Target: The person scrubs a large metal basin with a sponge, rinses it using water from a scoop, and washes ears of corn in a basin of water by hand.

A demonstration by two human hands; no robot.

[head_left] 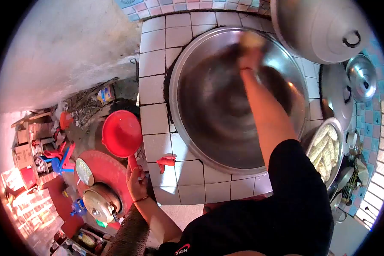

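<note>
A large metal wok is set into a white tiled stove top. Over its far inner wall my right hand is closed on a yellowish-brown thing, blurred by motion and touching or close to the metal. Shallow, dark-looking liquid seems to cover part of the wok's bottom. Left of the stove, my left hand grips the handle of a red plastic dipper, whose bowl faces up. A small red cloth or glove-like piece lies on the tiles between that hand and the wok.
Big metal lids lean at the upper right. A metal basin of corn cobs sits right of the wok. At lower left, a lidded pot stands on a round red table. Shelves with clutter line the far left.
</note>
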